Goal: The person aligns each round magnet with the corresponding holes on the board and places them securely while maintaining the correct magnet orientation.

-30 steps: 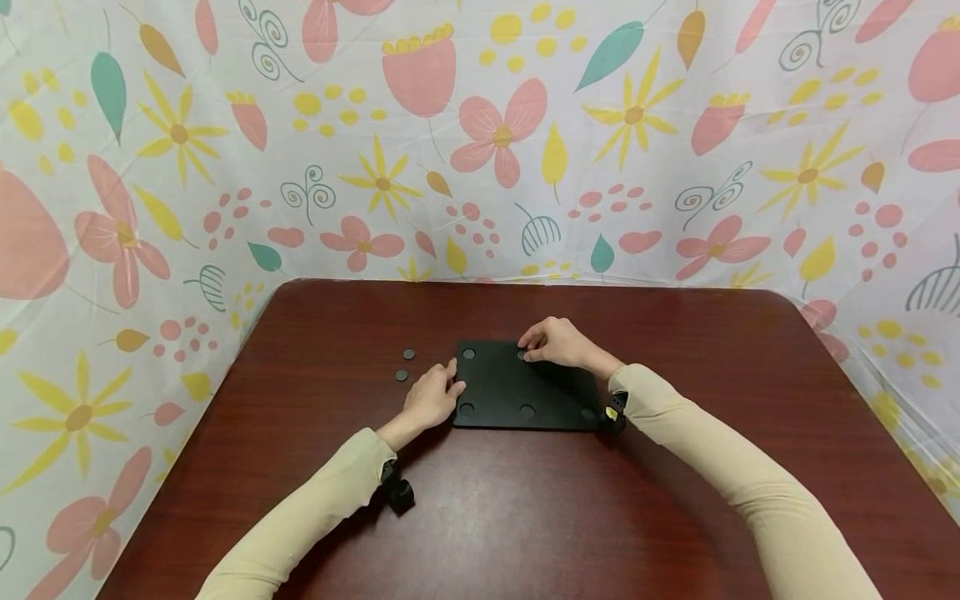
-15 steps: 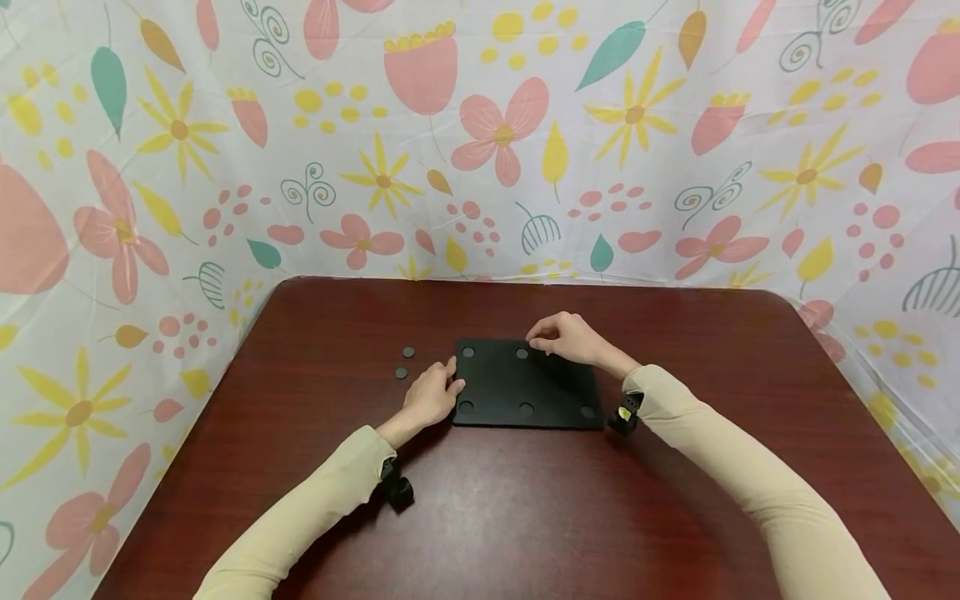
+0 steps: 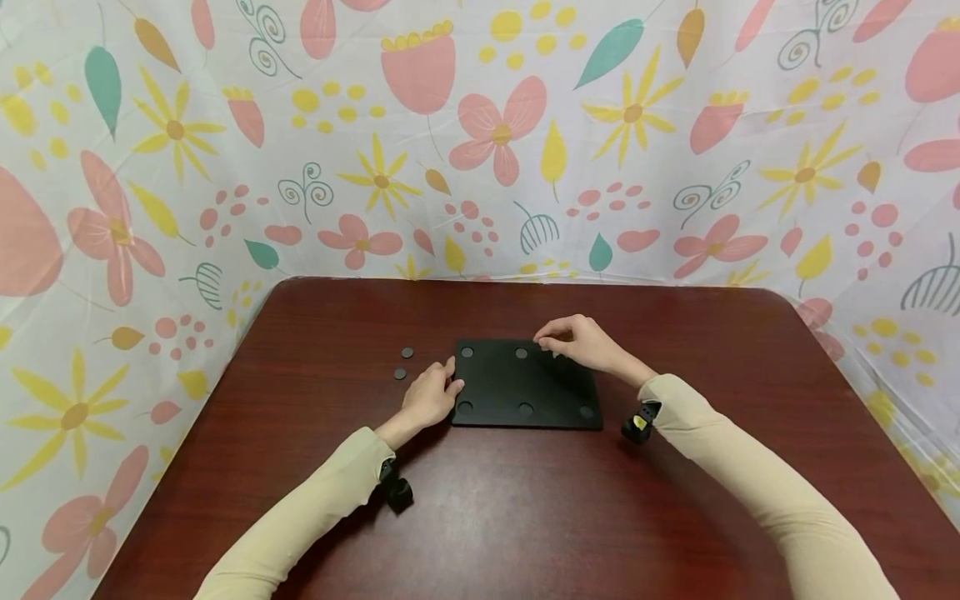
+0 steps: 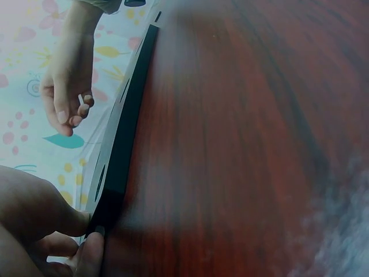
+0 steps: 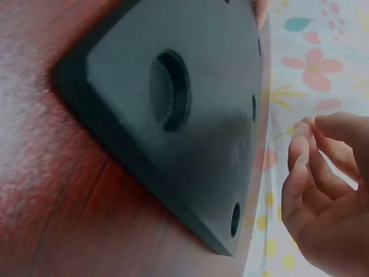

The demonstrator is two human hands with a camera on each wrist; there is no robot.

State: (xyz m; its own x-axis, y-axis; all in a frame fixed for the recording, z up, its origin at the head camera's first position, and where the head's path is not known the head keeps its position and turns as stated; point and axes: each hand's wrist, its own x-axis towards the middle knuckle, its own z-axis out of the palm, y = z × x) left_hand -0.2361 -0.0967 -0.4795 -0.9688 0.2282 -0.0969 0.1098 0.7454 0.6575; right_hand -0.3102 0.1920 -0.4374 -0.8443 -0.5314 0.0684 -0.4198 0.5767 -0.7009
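A flat black board point(image 3: 525, 383) with round recesses along both long sides lies on the table. My left hand point(image 3: 431, 398) grips its left edge; in the left wrist view the thumb point(image 4: 91, 251) presses against the board's end. Over the far right part of the board hovers my right hand point(image 3: 588, 342), its fingers loosely bent. Nothing shows between those fingertips point(image 5: 300, 151) in the right wrist view. The far middle recess point(image 3: 521, 353) shows a grey face, and the right hand hides the far right one in the head view. Two grey discs point(image 3: 400, 374) lie left of the board.
The dark red-brown wooden table point(image 3: 495, 517) runs back to a flower-printed cloth point(image 3: 480, 142) that hangs behind and at both sides. Small black wrist cameras point(image 3: 397, 496) sit below the sleeves.
My right hand has lifted off the far middle recess, uncovering it, and moved right along the board's far side. The left hand keeps its place on the left edge.
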